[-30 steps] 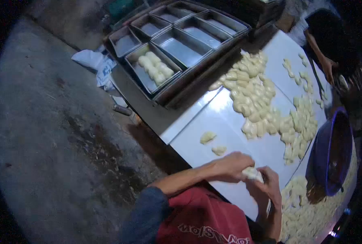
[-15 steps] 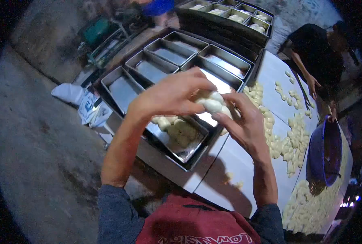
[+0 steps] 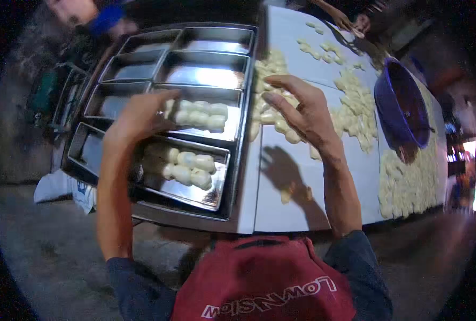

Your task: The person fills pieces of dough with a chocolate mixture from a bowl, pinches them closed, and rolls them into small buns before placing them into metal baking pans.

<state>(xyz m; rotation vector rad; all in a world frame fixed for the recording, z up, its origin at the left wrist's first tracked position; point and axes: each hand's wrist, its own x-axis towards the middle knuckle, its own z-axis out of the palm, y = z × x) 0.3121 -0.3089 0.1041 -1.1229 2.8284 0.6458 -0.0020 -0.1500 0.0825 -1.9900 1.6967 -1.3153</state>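
In the head view, my left hand [image 3: 139, 115] is over a metal loaf tin [image 3: 195, 134], thumb and fingers apart at the left end of a braided row of pale dough [image 3: 200, 115] lying in that tin. A second tin [image 3: 208, 198], nearer me, holds another braided dough row [image 3: 182, 168], partly hidden by my left forearm. My right hand [image 3: 304, 109] hovers over the white table, its thumb and fingers spread and nothing between them. Right by its fingertips is a cluster of dough pieces [image 3: 288, 134].
More loaf tins [image 3: 216, 40] stand in a dark tray beside the table. Many dough pieces [image 3: 355, 112] lie across the white tabletop [image 3: 280, 171]. A purple basin [image 3: 401, 101] stands at the right. Another person's hand [image 3: 345, 21] reaches in at the far edge.
The dough braid that both hands held in the air now lies in a tin. My right hand has moved away over the table's dough pieces; my view has turned rightward.
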